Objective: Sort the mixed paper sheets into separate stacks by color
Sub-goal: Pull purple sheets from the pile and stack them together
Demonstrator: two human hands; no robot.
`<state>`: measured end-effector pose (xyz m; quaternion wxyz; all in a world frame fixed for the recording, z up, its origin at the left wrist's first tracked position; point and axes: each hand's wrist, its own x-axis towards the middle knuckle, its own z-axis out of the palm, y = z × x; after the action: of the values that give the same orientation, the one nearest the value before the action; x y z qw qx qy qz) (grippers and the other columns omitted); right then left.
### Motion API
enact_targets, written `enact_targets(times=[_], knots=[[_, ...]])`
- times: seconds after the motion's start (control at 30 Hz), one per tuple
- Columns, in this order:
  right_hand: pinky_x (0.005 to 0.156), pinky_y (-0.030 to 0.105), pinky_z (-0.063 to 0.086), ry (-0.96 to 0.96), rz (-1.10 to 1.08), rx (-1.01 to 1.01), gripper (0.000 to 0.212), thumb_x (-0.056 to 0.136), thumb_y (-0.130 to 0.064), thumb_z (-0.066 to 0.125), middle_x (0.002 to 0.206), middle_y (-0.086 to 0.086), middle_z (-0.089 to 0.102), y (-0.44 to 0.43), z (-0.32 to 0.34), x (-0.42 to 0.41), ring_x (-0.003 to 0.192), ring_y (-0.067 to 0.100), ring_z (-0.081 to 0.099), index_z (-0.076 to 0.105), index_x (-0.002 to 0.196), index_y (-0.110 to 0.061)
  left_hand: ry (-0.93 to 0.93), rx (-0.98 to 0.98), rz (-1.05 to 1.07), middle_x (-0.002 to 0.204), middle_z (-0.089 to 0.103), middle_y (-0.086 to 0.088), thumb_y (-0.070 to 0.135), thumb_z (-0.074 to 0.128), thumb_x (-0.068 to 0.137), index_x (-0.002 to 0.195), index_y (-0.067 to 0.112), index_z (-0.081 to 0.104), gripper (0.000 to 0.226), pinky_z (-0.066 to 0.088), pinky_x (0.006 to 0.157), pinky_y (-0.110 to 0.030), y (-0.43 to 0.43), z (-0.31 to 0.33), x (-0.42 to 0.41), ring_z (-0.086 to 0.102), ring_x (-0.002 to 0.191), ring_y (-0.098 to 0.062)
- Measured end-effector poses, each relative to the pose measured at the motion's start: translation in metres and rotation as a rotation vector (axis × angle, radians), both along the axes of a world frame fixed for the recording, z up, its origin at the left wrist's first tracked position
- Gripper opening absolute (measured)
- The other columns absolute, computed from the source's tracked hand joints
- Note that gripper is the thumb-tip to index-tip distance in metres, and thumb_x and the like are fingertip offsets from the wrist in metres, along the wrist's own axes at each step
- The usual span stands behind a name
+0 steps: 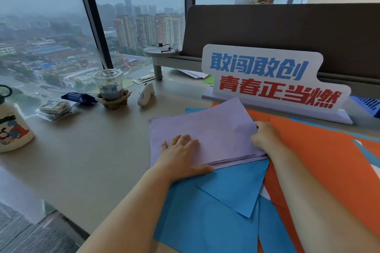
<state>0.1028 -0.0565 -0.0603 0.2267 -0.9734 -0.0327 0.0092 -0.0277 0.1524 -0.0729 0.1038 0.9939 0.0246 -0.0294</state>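
Blue sheets (216,211) lie nearest, their far edges tucked under the purple stack (205,129). The left hand (181,156) rests flat, fingers straight, on that stack's near part. The right hand (265,135) touches its right edge; whether it grasps is unclear. Orange sheets (318,160) spread right of the stack, and a sign (267,80) stands beyond it.

Lilac sheets (205,135) were pale & plain, no print. Blue sheets (216,211) were flat mid-blue; orange sheets (318,160) a strong, even orange. Table (92,160) was beige-tan. Sign (273,80) was white w/ blue characters on the upper line, red on the lower. Partition (287,26) was grey-brown. Bottle (12,129) was white w/ a cartoon print in red, blue & black. Wrapper (79,97) was dark blue, gadget (146,94) white, green sheet (209,80) bright.
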Motion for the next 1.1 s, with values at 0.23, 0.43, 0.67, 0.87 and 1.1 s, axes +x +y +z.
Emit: enact_targets(times=[0.23,0.43,0.67,0.87,1.1], knots=[[0.101,0.034,0.038,0.009,-0.084,0.236,0.049,0.089,-0.015,0.056,0.135,0.014,0.052,-0.007,0.001,0.0,0.123,0.031,0.048,0.045,0.137,-0.007,-0.055,-0.037,-0.113,0.155,0.015,0.007,0.073,0.055,0.072,0.148,0.025,0.02,0.096,0.006,0.119,-0.037,-0.002,-0.003,0.0,0.01,0.144,-0.013],[0.1,0.042,0.044,0.095,-0.144,0.477,0.052,0.086,-0.016,0.062,0.131,0.02,0.054,-0.01,0.008,0.002,0.118,0.033,0.053,0.048,0.132,0.004,-0.098,-0.096,-0.152,0.15,0.028,0.007,0.063,0.057,0.079,0.144,0.025,0.033,0.079,0.018,0.114,-0.026,-0.003,0.0,-0.003,0.026,0.138,-0.012],[0.084,0.037,0.046,0.277,-0.085,0.851,0.041,0.088,-0.014,0.064,0.109,0.013,0.057,-0.01,0.018,0.0,0.095,0.026,0.056,0.05,0.125,-0.003,-0.139,-0.043,-0.16,0.144,0.038,0.009,0.058,0.055,0.083,0.142,0.022,0.035,0.071,0.027,0.106,-0.021,-0.006,0.003,-0.004,0.037,0.131,-0.011],[0.052,0.027,0.047,0.408,-0.063,0.902,0.024,0.095,-0.025,0.054,0.065,0.007,0.067,-0.012,0.025,-0.011,0.056,0.02,0.062,0.06,0.086,-0.003,-0.187,-0.022,-0.201,0.135,0.048,0.014,0.055,0.056,0.085,0.133,0.026,0.049,0.057,0.035,0.098,-0.021,-0.011,0.005,-0.004,0.048,0.121,-0.01],[0.058,0.031,0.043,0.437,-0.067,0.925,0.046,0.092,-0.049,0.049,0.082,0.009,0.063,-0.013,0.026,-0.01,0.071,0.024,0.058,0.062,0.101,-0.006,-0.24,-0.003,-0.236,0.129,0.054,0.01,0.065,0.031,0.085,0.125,0.024,0.056,0.063,0.04,0.096,-0.026,-0.012,0.0,0.0,0.049,0.119,-0.013]])
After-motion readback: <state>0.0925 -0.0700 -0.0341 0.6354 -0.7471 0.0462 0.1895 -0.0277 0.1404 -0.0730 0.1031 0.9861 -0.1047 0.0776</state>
